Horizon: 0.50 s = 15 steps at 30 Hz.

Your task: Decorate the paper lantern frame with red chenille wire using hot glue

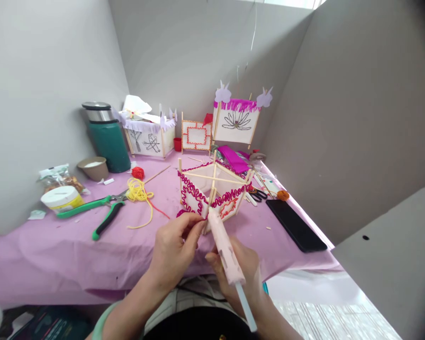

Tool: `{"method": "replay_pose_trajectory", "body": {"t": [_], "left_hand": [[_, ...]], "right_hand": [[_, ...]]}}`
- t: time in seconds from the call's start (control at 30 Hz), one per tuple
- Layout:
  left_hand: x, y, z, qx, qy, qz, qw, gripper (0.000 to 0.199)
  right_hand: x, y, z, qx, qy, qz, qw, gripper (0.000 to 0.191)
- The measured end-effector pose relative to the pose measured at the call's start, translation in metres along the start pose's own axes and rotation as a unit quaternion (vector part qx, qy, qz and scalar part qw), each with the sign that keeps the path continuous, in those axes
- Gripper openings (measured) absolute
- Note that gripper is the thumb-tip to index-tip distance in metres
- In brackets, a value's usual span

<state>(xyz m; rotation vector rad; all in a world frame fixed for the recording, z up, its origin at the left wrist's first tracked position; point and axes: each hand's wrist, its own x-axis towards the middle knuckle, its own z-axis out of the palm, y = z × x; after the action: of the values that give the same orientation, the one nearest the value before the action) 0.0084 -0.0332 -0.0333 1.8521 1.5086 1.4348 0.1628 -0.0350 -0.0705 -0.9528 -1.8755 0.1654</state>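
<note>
A small lantern frame [216, 177] of wooden sticks, with pale panels and wavy magenta and orange yarn trim, stands at the middle of the table. My right hand [242, 262] is wrapped round a pale pink hot glue gun [226, 252], a clear glue stick [246, 307] poking out of its rear. The gun's nozzle is at the frame's near corner post. Just left of that nozzle, my left hand [179, 245] pinches a strand of magenta yarn [184, 214] by the corner. Whether nozzle and post touch, I cannot tell.
Green-handled pliers [108, 208], yellow yarn [139, 190] and a red yarn ball [138, 173] lie left. Behind them stand a teal bottle [108, 141] and a bowl [93, 167]. A black phone [295, 225] and scissors [258, 193] lie right. Decorated lanterns [150, 139] stand at the back.
</note>
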Motion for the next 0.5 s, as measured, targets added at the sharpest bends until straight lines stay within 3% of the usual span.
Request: {"method": "replay_pose_trajectory", "body": {"t": [0.17, 0.5], "left_hand": [[0.0002, 0.0002, 0.0000, 0.026, 0.021, 0.007, 0.999, 0.013], [0.0013, 0.0028, 0.0007, -0.026, 0.020, 0.006, 0.999, 0.010]], "right_hand": [[0.0046, -0.0037, -0.0016, -0.033, -0.002, -0.015, 0.999, 0.035], [0.0034, -0.0053, -0.0018, -0.007, -0.017, -0.002, 1.000, 0.028]]}}
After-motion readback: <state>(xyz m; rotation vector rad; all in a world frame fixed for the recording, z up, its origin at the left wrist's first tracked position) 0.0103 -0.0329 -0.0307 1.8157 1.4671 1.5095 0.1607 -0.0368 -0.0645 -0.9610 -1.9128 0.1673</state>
